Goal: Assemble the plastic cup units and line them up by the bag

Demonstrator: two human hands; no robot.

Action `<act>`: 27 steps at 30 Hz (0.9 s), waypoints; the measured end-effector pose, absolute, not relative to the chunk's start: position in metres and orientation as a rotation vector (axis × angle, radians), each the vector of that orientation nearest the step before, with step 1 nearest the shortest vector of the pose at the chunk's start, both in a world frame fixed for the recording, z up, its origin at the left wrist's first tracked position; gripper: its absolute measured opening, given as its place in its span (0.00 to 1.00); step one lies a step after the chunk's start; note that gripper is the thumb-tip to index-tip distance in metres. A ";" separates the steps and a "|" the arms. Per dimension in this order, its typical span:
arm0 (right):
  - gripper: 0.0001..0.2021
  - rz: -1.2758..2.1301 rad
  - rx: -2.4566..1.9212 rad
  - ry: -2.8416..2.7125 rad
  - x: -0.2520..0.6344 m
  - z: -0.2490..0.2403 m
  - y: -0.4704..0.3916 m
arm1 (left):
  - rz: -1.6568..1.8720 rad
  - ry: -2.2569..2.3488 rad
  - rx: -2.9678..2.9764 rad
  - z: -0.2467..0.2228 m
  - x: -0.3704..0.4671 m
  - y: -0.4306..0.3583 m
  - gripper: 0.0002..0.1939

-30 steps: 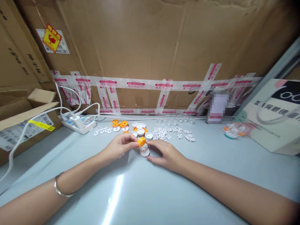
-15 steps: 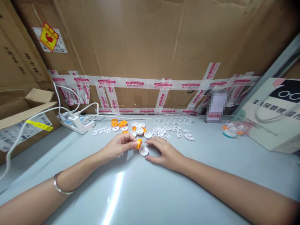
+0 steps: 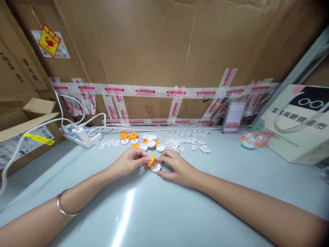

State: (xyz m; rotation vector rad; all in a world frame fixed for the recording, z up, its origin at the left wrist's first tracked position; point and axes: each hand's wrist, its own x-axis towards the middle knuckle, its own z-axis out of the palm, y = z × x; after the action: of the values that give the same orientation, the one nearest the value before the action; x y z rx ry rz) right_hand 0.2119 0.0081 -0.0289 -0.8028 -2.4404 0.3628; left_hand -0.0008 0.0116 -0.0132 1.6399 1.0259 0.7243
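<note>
My left hand (image 3: 133, 160) pinches an orange ring-shaped cap (image 3: 151, 161) between thumb and fingers. The cap is tilted and sits right over a white round piece (image 3: 155, 168) that has a clear part in it and rests on the table. Curved around the right side of that white piece is my right hand (image 3: 174, 165), with the thumb at its near edge and the index fingertip beside the orange cap. The cap partly covers the far side of the white piece.
Behind the hands lie orange and white round caps (image 3: 151, 144), small white parts (image 3: 174, 144) and clear cups (image 3: 189, 129). A power strip (image 3: 84, 139) with cables is at left by an open carton (image 3: 31, 137). Assembled pieces (image 3: 248, 140) and a paper bag (image 3: 293, 127) stand at right.
The orange cap has come down and tilted onto the white round piece. My right fingers have drawn closer around that piece. The view has shifted slightly.
</note>
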 end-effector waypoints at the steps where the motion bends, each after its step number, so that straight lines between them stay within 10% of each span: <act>1: 0.13 0.369 -0.806 -2.435 0.212 -0.029 0.008 | 0.728 1.022 1.645 -0.014 -0.001 0.012 0.11; 27: 0.12 0.452 -0.847 -2.396 0.212 -0.028 0.009 | 0.631 1.098 2.679 -0.005 0.013 -0.012 0.08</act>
State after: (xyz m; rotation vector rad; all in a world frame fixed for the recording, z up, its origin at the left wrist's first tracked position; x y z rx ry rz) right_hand 0.2120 0.0091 -0.0285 -0.8471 -2.3957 0.4521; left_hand 0.0131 -0.0116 -0.0050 2.6790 1.0979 0.6308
